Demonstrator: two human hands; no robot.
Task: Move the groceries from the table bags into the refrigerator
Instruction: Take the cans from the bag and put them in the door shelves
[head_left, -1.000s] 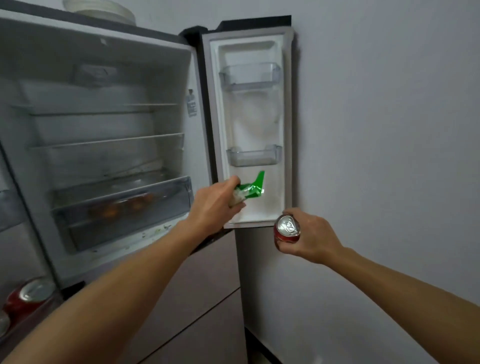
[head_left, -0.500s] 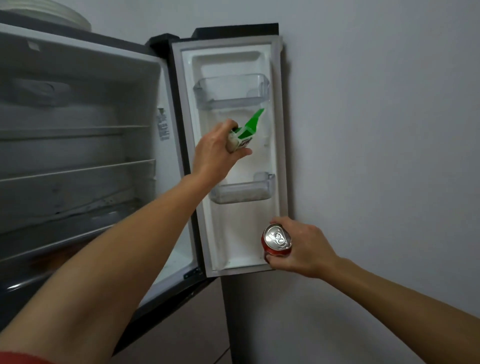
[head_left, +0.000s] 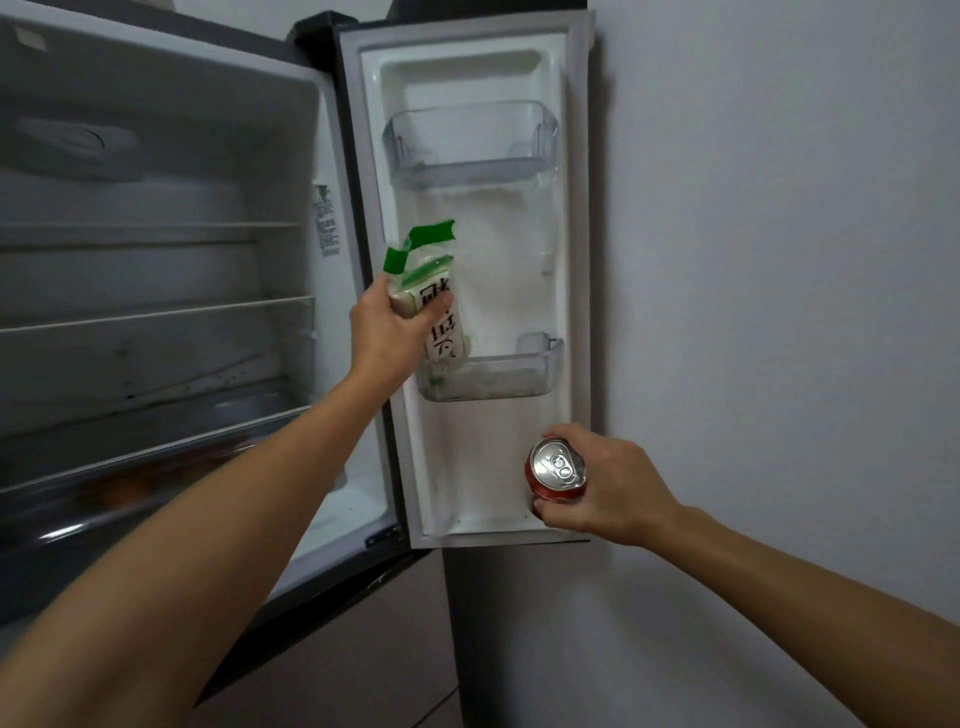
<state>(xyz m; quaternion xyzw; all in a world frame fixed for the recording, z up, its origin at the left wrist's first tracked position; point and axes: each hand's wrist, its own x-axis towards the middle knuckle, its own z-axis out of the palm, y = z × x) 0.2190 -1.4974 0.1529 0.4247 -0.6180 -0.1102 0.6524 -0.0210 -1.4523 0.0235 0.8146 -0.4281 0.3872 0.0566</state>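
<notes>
Two groceries are being held at the refrigerator door (head_left: 519, 457). Mid-frame, a green-topped packet (head_left: 447, 332) is being gripped by the left hand (head_left: 387, 338), its base at the lower door bin (head_left: 519, 387); released tilted, it could topple out. Lower right, a red can (head_left: 558, 467) is being clasped by the right hand (head_left: 618, 488).

Home kitchen, shown by the open refrigerator (head_left: 156, 270) (clear door bins (head_left: 470, 145)).

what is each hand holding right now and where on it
The left hand grips a white packet round its body, below the green top. The right hand holds a red can by its side.
</notes>
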